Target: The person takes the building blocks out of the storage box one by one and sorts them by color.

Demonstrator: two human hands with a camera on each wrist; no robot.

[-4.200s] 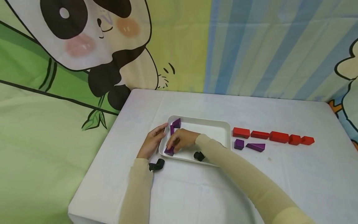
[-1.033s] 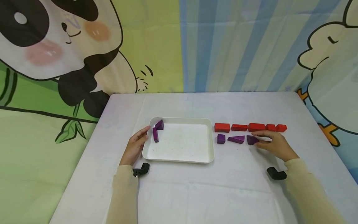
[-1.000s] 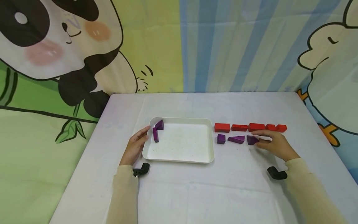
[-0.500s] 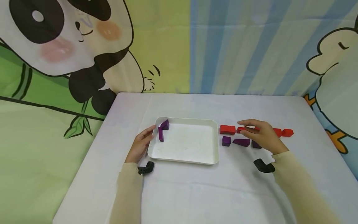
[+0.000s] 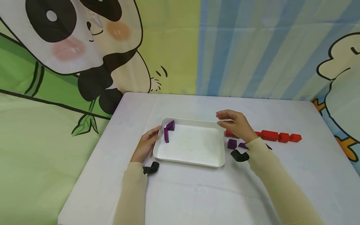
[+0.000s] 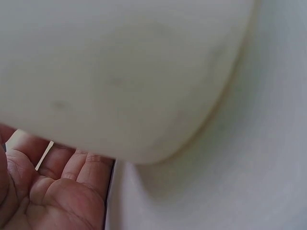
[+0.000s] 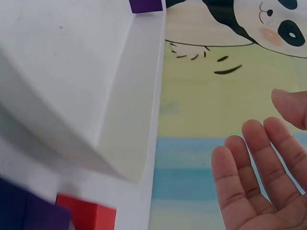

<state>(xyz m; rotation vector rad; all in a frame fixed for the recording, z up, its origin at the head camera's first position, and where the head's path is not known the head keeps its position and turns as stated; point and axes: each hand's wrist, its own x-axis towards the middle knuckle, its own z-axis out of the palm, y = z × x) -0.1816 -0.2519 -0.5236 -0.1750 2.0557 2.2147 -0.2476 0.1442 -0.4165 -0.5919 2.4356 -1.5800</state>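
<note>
My left hand (image 5: 144,145) rests against the left side of the white tray (image 5: 194,150), its fingers reaching along the outer wall. In the left wrist view, the fingers (image 6: 93,175) are partly hidden by the tray. Two purple blocks lie in the tray's far left part: a wedge (image 5: 170,125) in the corner and a thin bar (image 5: 166,135) touching or close to it. My right hand (image 5: 236,125) hovers over the tray's far right corner, holding nothing. Its fingers (image 7: 261,153) are loosely extended in the right wrist view.
Right of the tray runs a row of several red blocks (image 5: 269,135), partly hidden by the right hand. In front of it are a purple cube (image 5: 232,144), a purple wedge (image 5: 242,145) and another purple block (image 5: 269,147), mostly covered by the sleeve. A patterned cloth (image 5: 174,47) hangs behind.
Earlier, my right hand lifted a purple block from the tray's near left corner and set it right of the purple wedge. It let go and moved left, empty. My left hand stays at the tray.
</note>
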